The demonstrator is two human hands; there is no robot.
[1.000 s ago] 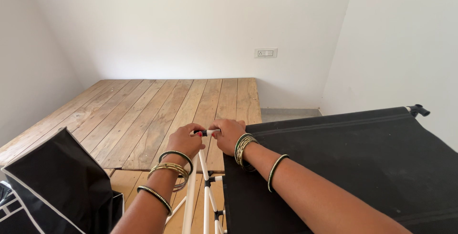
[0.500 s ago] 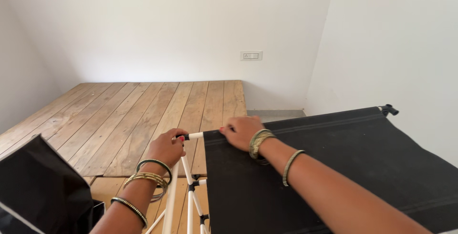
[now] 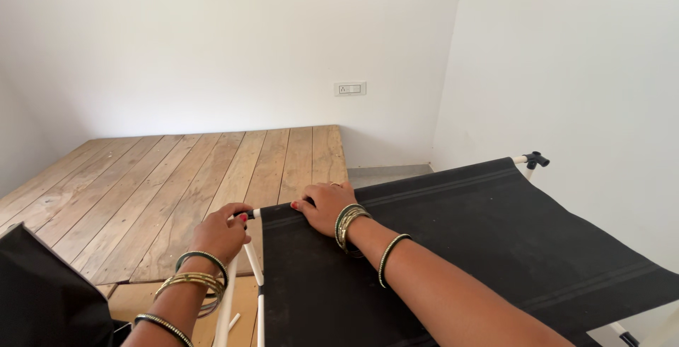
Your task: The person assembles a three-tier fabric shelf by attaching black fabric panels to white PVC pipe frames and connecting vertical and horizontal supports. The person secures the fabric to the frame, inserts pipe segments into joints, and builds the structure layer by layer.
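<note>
- The black fabric sheet (image 3: 453, 248) now lies stretched over the white tube frame (image 3: 253, 262), filling the lower right of the view from about 3 o'clock round to 6 o'clock. Half a second ago its near hem stopped short of the frame's corner, with a bare length of white tube showing; now the hem reaches almost to that corner, so the sleeve has been drawn further along the rod.
- The right hand (image 3: 327, 205) presses flat on the hem's top edge, fingers spread and pointing toward 9 o'clock, not closed round anything. It has slid leftward with the fabric.
- The left hand (image 3: 223, 232) is curled round the corner of the frame, just at 9 o'clock of the right hand, gripping the tube end. The 2 hands are near each other but not touching, closer than half a second ago.
- The far end of the rod, with its black connector (image 3: 535, 159), shows at 2 o'clock of the sheet.
- Beyond lie the wooden plank platform (image 3: 177, 170), at 10 o'clock, and a wall socket (image 3: 350, 89) at 12 o'clock. Another piece of black cloth (image 3: 42, 297) sits at 8 o'clock.
</note>
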